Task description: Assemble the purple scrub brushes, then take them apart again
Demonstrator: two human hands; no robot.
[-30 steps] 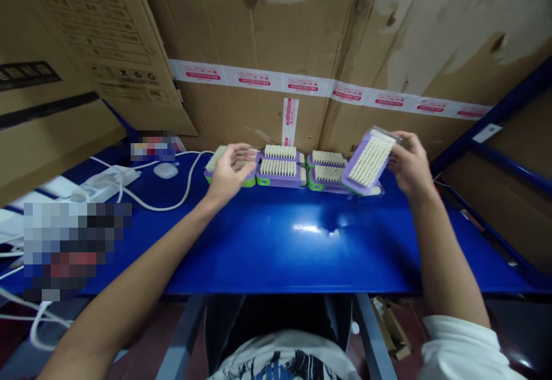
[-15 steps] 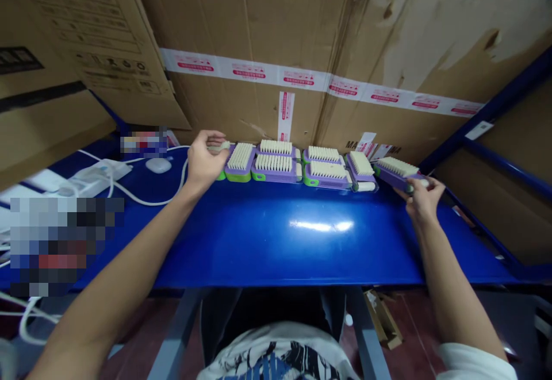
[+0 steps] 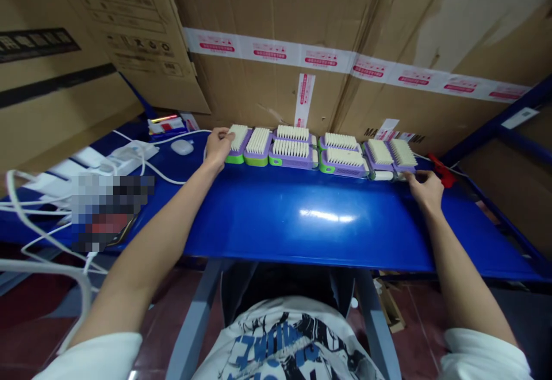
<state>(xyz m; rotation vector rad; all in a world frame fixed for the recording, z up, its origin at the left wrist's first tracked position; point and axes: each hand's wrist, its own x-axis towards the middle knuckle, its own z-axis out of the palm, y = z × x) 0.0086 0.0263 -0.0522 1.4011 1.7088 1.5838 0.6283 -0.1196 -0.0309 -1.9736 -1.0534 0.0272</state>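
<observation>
A row of purple-and-green scrub brushes with cream bristles lies along the back of the blue table, bristles up. My left hand (image 3: 218, 149) has its fingers closed round the left side of the leftmost brush (image 3: 238, 138), which stands lengthwise from front to back. Beside it is another upright brush (image 3: 259, 141). Two pairs of brushes lie crosswise in the middle, one front brush (image 3: 291, 150) among them. At the right end, my right hand (image 3: 426, 189) pinches the near end of the last brush (image 3: 402, 153), set against its neighbour (image 3: 379, 153).
Large cardboard sheets (image 3: 267, 87) stand behind the blue table (image 3: 267, 213). On the left lie a white mouse (image 3: 181, 147), a power strip (image 3: 125, 158) and white cables. A red object (image 3: 443, 173) lies beyond my right hand. Blue frame bars (image 3: 509, 127) edge the right side.
My right hand has turned its brush and brought it in beside the neighbouring brush. The brush under my left hand now sits lengthwise against the row. The camera view has shifted slightly.
</observation>
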